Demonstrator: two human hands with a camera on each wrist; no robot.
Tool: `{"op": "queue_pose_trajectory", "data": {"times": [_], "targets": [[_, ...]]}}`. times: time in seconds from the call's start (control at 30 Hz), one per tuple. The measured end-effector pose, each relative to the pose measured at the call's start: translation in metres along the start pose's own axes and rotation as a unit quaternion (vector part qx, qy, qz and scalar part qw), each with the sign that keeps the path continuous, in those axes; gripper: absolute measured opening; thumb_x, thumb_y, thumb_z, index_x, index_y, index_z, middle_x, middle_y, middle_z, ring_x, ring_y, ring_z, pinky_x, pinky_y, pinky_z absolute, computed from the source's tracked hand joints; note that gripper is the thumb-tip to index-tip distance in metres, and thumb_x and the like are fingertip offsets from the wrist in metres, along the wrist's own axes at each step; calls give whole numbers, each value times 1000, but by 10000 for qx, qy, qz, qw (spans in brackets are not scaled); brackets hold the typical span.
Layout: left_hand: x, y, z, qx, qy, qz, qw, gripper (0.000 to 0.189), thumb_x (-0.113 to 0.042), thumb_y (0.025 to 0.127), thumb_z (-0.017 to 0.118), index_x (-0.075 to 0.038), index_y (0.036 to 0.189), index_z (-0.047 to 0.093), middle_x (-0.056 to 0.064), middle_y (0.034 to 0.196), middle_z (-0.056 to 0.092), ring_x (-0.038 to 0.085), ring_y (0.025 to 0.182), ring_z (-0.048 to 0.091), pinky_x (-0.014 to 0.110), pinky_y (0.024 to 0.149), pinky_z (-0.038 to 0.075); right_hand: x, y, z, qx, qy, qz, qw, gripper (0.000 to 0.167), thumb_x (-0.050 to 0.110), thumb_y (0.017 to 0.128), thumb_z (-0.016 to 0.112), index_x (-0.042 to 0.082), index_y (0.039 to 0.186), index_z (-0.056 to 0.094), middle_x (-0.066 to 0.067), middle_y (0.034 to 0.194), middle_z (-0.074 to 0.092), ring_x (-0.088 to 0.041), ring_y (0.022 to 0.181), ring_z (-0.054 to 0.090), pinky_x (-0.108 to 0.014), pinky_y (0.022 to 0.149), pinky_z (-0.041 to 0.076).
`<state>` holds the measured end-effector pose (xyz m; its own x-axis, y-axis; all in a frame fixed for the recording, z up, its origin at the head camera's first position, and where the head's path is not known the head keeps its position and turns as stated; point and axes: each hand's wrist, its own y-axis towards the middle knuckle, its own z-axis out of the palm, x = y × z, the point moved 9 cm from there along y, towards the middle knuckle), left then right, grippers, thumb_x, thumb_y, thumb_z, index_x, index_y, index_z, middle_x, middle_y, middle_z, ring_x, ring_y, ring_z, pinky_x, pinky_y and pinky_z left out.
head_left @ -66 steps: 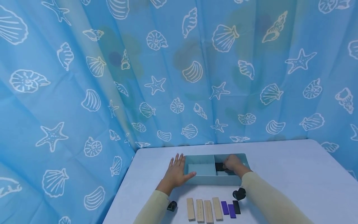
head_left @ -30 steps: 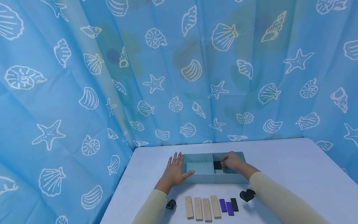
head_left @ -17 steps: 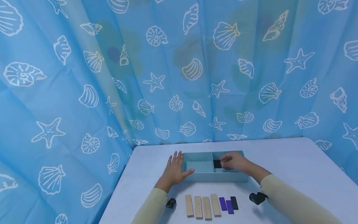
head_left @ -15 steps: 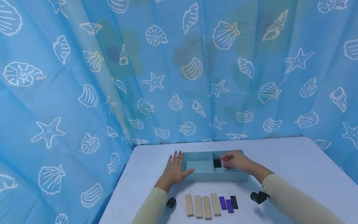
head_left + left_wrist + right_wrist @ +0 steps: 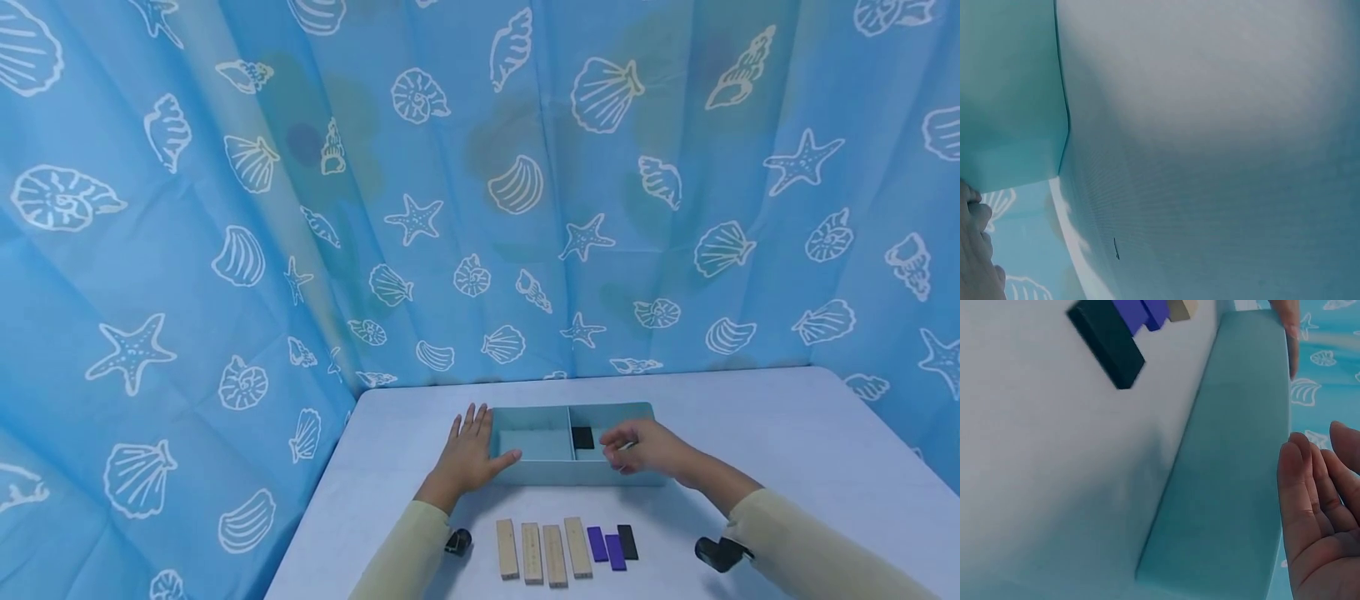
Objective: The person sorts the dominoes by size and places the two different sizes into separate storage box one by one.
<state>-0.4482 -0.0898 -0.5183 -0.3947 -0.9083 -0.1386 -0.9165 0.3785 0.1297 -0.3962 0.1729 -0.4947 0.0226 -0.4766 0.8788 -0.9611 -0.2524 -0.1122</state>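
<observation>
A pale teal box (image 5: 577, 474) with a divider stands on the table, its long side facing me. My left hand (image 5: 468, 457) rests against the box's left end, fingers spread, thumb at the front rim. In the left wrist view, fingers of that hand (image 5: 977, 244) show at the left edge, by the box corner. A black block (image 5: 582, 437) lies in the right compartment beside the divider. To the right of that block, my right hand (image 5: 641, 446) hovers over the compartment with loosely bent fingers and nothing in them; its palm (image 5: 1322, 562) shows in the right wrist view.
In front of the box lie several pale wooden blocks (image 5: 532, 553) in a row, then two purple blocks (image 5: 615, 552) and another black block (image 5: 628, 542). A blue curtain (image 5: 480, 208) with white shells hangs behind the white table (image 5: 765, 450).
My right hand has risen off the black block in the right compartment and drawn back to the right, leaving it by the divider. My left hand stays at the box's left end.
</observation>
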Motion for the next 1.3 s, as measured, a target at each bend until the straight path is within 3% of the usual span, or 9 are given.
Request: {"op": "queue_pose_trajectory", "data": {"times": [0.23,0.43,0.7,0.9,1.1,1.3], "targets": [[-1,3,-1,-81,-73,78,9999,99,-73,89,41,0,153,22,14,160,19,29,148,5,50,116,5,-10,-18,7,335,150,-43,9993,33,1,84,71,-4,117,65,-11,101,66,-23,86,66,-39,74,57],[-2,6,0,-61,-104,118,9999,98,-73,90,40,-1,154,20,13,160,18,28,148,4,49,116,4,-31,-31,13,539,233,363,9976,36,0,82,73,-4,117,65,-10,100,66,-23,85,66,-39,72,57],[7,0,4,-165,-243,-23,9996,99,-74,89,42,-2,154,22,11,160,18,27,148,3,48,116,3,-43,-37,25,592,-270,546,9964,33,2,80,76,0,112,68,-6,94,65,-20,79,64,-36,67,57],[3,-1,4,-169,-268,82,9995,100,-74,88,41,-1,154,22,13,160,19,28,148,5,49,116,5,-56,-43,31,526,-1017,746,9906,36,9,74,82,6,107,69,-1,86,62,-17,77,60,-33,63,55],[1,0,1,-190,-190,69,9996,99,-74,89,40,-1,154,22,14,160,19,28,148,5,49,116,5,-57,-41,36,503,-1604,781,9827,44,18,67,88,9,106,70,2,84,60,-15,77,56,-33,66,53],[1,-1,2,-159,-320,53,9993,98,-72,89,42,-1,154,22,13,160,18,28,148,4,49,116,4,-60,-40,41,525,-1767,888,9788,47,20,65,89,10,107,70,2,86,61,-16,81,57,-38,73,54]]}}
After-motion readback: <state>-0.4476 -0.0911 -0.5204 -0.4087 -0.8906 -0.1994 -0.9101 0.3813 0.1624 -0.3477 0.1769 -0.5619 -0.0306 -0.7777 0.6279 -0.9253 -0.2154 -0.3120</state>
